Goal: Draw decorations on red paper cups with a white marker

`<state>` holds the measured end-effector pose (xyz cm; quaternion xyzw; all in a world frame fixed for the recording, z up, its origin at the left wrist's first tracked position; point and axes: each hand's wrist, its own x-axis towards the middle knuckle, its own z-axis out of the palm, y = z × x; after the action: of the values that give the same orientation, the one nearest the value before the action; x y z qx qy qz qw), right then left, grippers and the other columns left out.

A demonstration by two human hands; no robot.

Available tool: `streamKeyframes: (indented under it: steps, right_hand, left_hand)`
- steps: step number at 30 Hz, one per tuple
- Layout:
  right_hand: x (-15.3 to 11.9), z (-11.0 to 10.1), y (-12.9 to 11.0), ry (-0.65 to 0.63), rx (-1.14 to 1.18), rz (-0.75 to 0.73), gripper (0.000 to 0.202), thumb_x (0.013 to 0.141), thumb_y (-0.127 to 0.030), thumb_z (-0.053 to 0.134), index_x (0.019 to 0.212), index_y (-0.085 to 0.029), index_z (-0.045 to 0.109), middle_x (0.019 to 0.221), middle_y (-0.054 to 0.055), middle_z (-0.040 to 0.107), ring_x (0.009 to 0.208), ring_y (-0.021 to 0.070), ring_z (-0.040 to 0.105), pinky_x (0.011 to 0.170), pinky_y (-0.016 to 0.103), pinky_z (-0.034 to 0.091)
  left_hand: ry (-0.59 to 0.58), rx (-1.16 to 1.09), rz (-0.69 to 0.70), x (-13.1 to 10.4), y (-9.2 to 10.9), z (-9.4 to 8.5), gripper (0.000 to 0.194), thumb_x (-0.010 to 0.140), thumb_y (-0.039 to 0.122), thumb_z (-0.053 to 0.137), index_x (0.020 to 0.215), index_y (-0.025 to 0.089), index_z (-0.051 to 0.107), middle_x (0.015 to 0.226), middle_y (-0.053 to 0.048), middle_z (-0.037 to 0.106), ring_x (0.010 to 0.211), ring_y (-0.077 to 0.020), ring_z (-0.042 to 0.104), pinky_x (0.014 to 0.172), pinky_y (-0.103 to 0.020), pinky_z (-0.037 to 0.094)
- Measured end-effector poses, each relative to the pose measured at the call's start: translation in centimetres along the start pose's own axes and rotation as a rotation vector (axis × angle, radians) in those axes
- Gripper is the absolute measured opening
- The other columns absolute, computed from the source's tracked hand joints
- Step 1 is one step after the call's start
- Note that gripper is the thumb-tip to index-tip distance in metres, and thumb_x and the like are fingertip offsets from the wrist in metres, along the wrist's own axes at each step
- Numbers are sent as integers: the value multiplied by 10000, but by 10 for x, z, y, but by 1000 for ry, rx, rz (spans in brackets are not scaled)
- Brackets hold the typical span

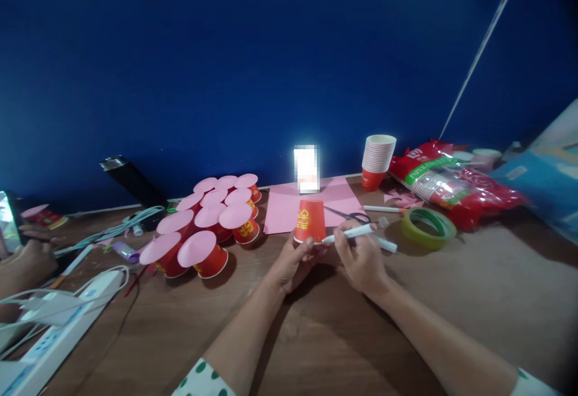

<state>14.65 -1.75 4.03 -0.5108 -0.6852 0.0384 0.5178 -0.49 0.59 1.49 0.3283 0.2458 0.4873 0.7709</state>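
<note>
My left hand (295,260) is closed around the lower part of a red paper cup (310,218), turned upside down, with yellow characters on its side. In my right hand (359,257) is a white marker (354,233), its narrow end by the cup's rim. Behind the cup lies a pink paper sheet (282,206), with black-handled scissors (347,215) at its right edge. Left of my hands stand several upturned red cups (246,232) topped with pink paper cones (197,248).
A stack of paper cups (378,152), green tape roll (428,228) and red cup package (451,182) are to the right. At the left are a black flask (133,185), a power strip (76,318) and another person's hand (29,260) with a phone. A blue partition (271,53) stands behind.
</note>
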Motion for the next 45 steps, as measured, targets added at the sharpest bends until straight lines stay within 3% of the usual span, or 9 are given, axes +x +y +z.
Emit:
streamKeyframes:
  steps: [13,26,39,45]
  right_hand:
    - [-1,2,0,51,-22,-25,185,895,-253,421,753,-195,523,664,27,605,658,174,571,678,298,438]
    - [3,-3,-2,109,-77,-50,230,900,-266,422,698,-200,508,608,7,575,586,155,530,629,278,399]
    - [1,-1,-1,14,-7,-2,212,902,-264,403,729,-196,503,648,20,575,643,168,553,648,284,420]
    - [1,-1,-5,34,-2,-2,212,904,-270,419,726,-201,510,648,19,586,641,167,553,669,292,425]
  left_hand:
    - [26,57,2,-1,0,3,495,736,223,696,1192,224,503,1017,-64,657,808,-148,635,765,-284,466]
    - [-8,55,-36,-2,0,3,522,717,244,716,1194,184,514,1088,-121,653,937,-238,649,841,-361,479]
    - [73,-9,31,1,0,3,244,702,231,722,908,157,615,942,-73,686,890,-201,643,862,-359,468]
    - [64,-23,16,0,0,5,415,751,290,680,1133,216,536,1021,-66,666,864,-202,652,842,-387,480]
